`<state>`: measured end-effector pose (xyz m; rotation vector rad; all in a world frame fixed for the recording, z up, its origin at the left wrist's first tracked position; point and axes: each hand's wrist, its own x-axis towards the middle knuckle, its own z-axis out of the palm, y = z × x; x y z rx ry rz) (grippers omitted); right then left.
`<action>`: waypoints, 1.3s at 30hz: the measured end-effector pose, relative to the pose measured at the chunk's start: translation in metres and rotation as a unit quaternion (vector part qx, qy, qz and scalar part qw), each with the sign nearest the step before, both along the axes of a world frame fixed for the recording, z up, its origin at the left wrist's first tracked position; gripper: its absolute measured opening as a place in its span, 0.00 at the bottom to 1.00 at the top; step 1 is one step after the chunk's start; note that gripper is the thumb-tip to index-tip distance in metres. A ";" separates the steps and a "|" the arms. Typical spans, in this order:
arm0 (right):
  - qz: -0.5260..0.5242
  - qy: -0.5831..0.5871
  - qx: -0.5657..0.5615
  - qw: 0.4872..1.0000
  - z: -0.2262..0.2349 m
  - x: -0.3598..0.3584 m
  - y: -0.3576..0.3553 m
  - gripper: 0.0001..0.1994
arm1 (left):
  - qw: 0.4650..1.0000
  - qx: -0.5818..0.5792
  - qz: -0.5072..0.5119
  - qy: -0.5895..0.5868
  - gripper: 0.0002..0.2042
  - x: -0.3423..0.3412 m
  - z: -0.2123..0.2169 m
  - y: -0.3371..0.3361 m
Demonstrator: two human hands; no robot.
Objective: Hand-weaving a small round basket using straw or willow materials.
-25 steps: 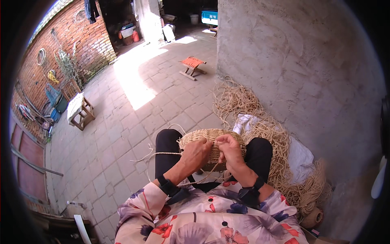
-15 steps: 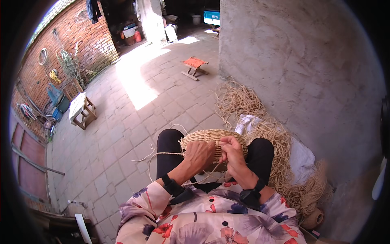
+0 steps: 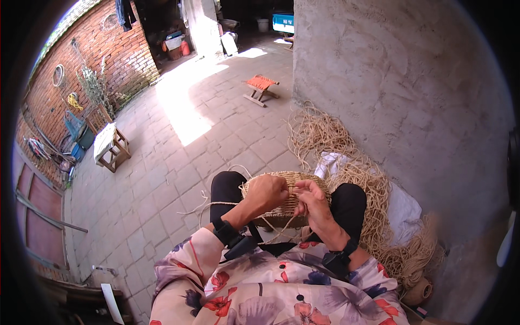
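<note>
A woven straw basket [image 3: 279,216] rests between my knees, its tightly corded side facing up. My left hand [image 3: 268,190] is closed in a pinch just above that side; what its fingertips hold is hidden. Beside it my right hand [image 3: 315,205] touches the weave, its fingers loosely bent and apart, with the index finger pointing toward the left fist. A loose straw cord [image 3: 283,230] runs down from under the right hand toward my lap. Another strand [image 3: 216,204] sticks out leftward past my left knee.
Heaps of straw cord [image 3: 357,184] lie along the grey wall [image 3: 401,81] on my right, with white cloth [image 3: 403,214] among them. Ahead stands a low folding stool [image 3: 261,85] with an orange seat. A wooden chair [image 3: 112,143] is at the left. A round pot [image 3: 417,292] sits low right.
My left hand has lifted slightly up and off the basket's side, its fingers now curled tighter. The right hand's fingers have loosened a little while staying on the weave.
</note>
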<state>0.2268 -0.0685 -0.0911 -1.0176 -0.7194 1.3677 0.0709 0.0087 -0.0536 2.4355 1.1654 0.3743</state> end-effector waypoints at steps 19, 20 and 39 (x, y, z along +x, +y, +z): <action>-0.027 0.007 0.003 1.000 0.003 -0.003 -0.003 0.15 | 0.993 -0.107 -0.046 -0.037 0.12 -0.003 -0.011 0.021; -0.013 -0.004 0.002 1.000 0.001 -0.001 -0.003 0.14 | 0.992 -0.107 -0.046 -0.037 0.12 -0.002 -0.008 0.020; 0.100 -0.313 0.228 0.917 0.043 -0.020 0.007 0.07 | 0.960 -0.155 -0.089 -0.217 0.06 -0.058 0.078 -0.006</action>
